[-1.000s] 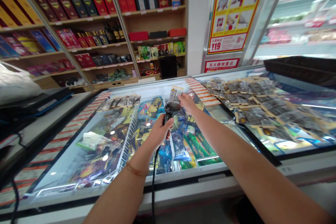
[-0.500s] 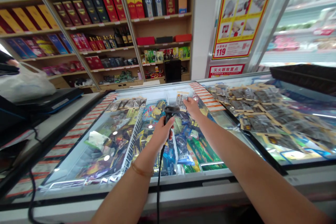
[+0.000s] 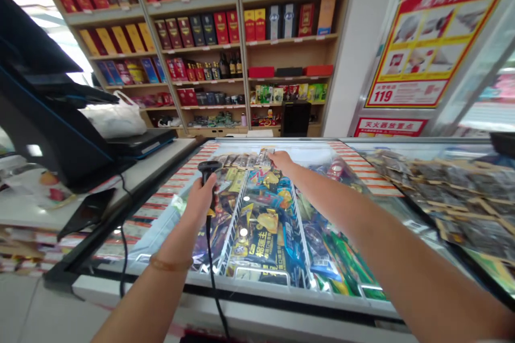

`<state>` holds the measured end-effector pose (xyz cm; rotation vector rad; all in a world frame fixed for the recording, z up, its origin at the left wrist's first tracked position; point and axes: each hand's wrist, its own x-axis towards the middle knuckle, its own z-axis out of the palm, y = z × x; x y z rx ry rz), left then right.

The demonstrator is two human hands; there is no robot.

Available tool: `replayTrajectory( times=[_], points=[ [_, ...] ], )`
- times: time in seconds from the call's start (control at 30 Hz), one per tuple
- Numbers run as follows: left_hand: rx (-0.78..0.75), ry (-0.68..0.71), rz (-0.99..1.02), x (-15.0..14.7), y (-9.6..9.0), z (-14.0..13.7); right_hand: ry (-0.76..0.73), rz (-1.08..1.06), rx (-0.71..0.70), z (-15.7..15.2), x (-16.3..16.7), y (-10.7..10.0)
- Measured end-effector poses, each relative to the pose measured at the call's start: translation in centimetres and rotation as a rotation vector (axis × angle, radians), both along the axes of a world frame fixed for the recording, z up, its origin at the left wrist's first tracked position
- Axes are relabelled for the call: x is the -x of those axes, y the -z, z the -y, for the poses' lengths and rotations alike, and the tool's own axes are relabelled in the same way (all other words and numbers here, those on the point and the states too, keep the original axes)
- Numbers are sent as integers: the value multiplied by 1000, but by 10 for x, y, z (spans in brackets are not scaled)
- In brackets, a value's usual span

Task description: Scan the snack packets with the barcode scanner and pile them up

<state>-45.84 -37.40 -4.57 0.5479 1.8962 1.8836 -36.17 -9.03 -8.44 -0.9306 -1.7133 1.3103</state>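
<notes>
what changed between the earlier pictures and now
The right hand has carried its packet leftward to the right end of the packet row. The left hand has moved the scanner left, apart from that packet. Nothing was let go; the packet pile stayed put.

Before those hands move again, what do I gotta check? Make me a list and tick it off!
1. Scanner in the left hand? Ok: fingers wrap the black scanner's handle.
2. Packet in the right hand? Ok: fingers grip the edge of a small packet.
3. Cord away from the right hand? Ok: the cord hangs down below the left hand.
4. Scanner right beside the packet? Not ok: they're apart, with the row of packets showing between them.
5. Packet lifted off the glass? Cannot tell from this angle.
6. Packet's print readable? Cannot tell: too small.
</notes>
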Motion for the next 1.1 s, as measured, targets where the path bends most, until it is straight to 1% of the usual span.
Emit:
replayTrajectory(
  times=[0.1, 0.17, 0.23, 0.33, 0.4, 0.47, 0.57, 0.63, 0.7, 0.8, 0.9, 1.0, 1.1],
  points=[
    [13, -46, -17, 23, -5, 18, -22, -5, 97, 12, 51, -15],
    [12, -77, -4, 33, -6, 24, -29, -28, 138, 18, 69, -20],
    [1, -85, 8, 38, -4, 26, -14, -48, 156, 20, 72, -22],
    [-15, -66, 18, 37, 2, 21, 28, -67, 159, 17, 50, -19],
    [-26, -39, 17, 28, 7, 14, 60, -77, 159, 14, 21, -15],
    [-32, -2, 20, 13, 10, 3, 73, -84, 154, 10, -16, -11],
    [-29, 56, 40, -17, 12, -18, 69, -76, 110, 2, -81, -5],
    [-36, 114, 57, -43, 11, -34, 120, -49, 59, -6, -129, -2],
    [-48, 197, 78, -71, 9, -51, 217, 12, -13, -18, -179, -1],
    [-64, 288, 104, -114, 7, -75, 378, 148, -203, -35, -254, -2],
    [-82, 367, 119, -150, 10, -94, 499, 226, -333, -50, -319, -7],
    [-111, 426, 101, -172, 21, -106, 539, 239, -413, -61, -363, -11],
    [-94, 461, 41, -177, 35, -111, 580, 309, -503, -69, -382, -11]
  ],
)
